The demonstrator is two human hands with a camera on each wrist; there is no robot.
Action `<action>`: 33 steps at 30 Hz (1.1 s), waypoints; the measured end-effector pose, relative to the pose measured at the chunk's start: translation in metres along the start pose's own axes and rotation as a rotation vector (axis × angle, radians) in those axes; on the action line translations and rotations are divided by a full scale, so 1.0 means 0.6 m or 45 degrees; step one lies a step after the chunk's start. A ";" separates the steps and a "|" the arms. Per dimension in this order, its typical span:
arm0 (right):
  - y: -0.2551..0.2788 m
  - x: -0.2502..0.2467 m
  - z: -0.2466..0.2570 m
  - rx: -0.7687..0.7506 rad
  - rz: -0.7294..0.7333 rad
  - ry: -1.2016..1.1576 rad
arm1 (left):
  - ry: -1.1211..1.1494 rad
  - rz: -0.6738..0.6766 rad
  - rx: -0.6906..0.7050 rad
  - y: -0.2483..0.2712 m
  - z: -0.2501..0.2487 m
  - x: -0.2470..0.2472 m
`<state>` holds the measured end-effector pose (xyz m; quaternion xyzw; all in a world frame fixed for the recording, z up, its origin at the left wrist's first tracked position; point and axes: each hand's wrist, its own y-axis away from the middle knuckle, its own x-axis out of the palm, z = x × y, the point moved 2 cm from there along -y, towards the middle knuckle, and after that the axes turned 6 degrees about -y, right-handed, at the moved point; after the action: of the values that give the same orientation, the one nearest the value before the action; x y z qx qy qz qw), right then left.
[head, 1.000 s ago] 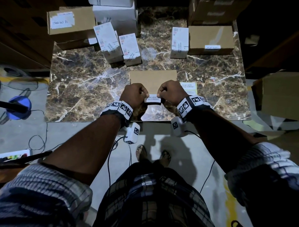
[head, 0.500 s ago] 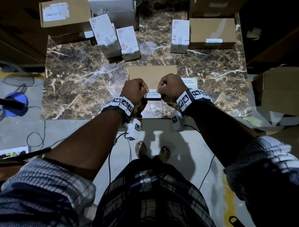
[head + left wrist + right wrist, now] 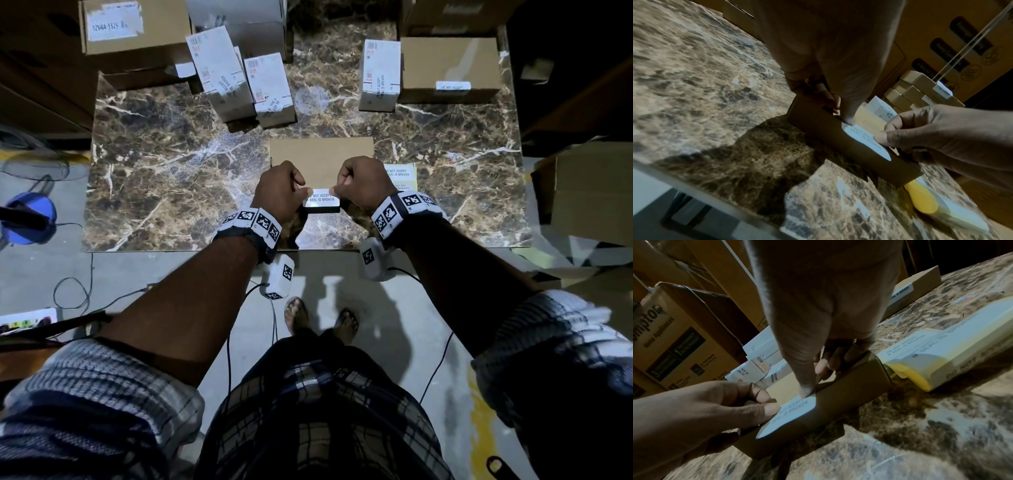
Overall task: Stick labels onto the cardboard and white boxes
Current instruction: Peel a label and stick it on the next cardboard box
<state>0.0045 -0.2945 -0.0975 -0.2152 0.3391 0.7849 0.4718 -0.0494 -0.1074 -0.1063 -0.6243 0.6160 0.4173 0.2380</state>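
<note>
A flat cardboard box (image 3: 320, 156) lies at the middle of the marble table (image 3: 171, 178). A white "do not accept if seal is broken" label (image 3: 321, 202) sits over its near edge. My left hand (image 3: 305, 193) pinches the label's left end and my right hand (image 3: 337, 190) pinches its right end, with both thumbs down on it. In the left wrist view the label (image 3: 865, 139) bends over the box's front face (image 3: 830, 142). In the right wrist view my right thumb tip (image 3: 805, 389) presses the label (image 3: 791, 413) at the box's top edge.
A yellow-backed stack of labels (image 3: 402, 174) lies just right of the box. White boxes (image 3: 270, 89) (image 3: 379, 75) and a labelled cardboard box (image 3: 448, 68) stand at the back. Big cartons crowd the left, back and right sides. Cables trail on the floor.
Both hands have carried the label a little forward and down, from just before the box onto its near edge. The thumbs now press it there.
</note>
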 end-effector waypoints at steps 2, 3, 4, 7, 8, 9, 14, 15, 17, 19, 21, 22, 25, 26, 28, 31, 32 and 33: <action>0.000 0.009 -0.001 0.033 -0.031 0.003 | 0.062 0.018 -0.043 -0.002 0.003 -0.003; 0.001 0.015 0.000 0.052 -0.048 0.028 | 0.088 0.032 -0.059 -0.002 0.004 -0.004; 0.001 0.022 0.002 0.065 -0.076 0.083 | 0.102 0.046 -0.072 -0.004 0.005 -0.006; 0.002 0.036 0.014 0.112 -0.163 0.257 | 0.119 0.073 -0.095 -0.007 0.007 -0.009; 0.002 0.038 0.017 0.127 -0.170 0.282 | 0.122 0.077 -0.101 -0.007 0.006 -0.010; 0.002 0.038 0.018 0.135 -0.177 0.289 | 0.124 0.079 -0.107 -0.007 0.007 -0.011; -0.005 0.018 -0.001 0.059 -0.123 0.090 | 0.152 0.103 -0.128 -0.007 0.007 -0.014; -0.006 0.013 -0.005 0.056 -0.105 0.048 | 0.154 0.107 -0.130 -0.007 0.008 -0.015; -0.007 0.009 -0.007 0.073 -0.084 0.013 | 0.168 0.112 -0.137 -0.007 0.008 -0.015; -0.004 0.018 0.000 0.088 -0.078 0.078 | 0.178 0.112 -0.138 -0.007 0.007 -0.016; -0.002 0.029 0.006 0.089 -0.106 0.178 | 0.181 0.114 -0.132 -0.005 0.006 -0.017; -0.001 0.029 0.008 0.095 -0.116 0.183 | 0.178 0.116 -0.127 -0.005 0.006 -0.018; -0.002 0.019 -0.001 0.106 -0.083 0.040 | 0.152 0.128 -0.124 -0.005 0.006 -0.019; 0.000 0.015 -0.004 0.108 -0.070 0.000 | 0.150 0.131 -0.121 -0.004 0.006 -0.020; 0.003 0.010 -0.005 0.084 -0.068 -0.029 | 0.153 0.137 -0.113 -0.002 0.004 -0.021; 0.013 0.019 0.007 -0.022 -0.076 -0.036 | 0.135 0.161 -0.112 -0.003 0.002 -0.021; 0.017 0.023 0.013 -0.045 -0.076 -0.039 | 0.110 0.160 -0.105 -0.003 0.000 -0.020; 0.019 0.028 0.015 -0.062 -0.084 -0.033 | 0.074 0.153 -0.095 -0.004 -0.001 -0.019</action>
<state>-0.0134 -0.2814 -0.0990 -0.2275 0.3063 0.7796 0.4966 -0.0458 -0.1011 -0.0972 -0.6065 0.6430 0.4352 0.1712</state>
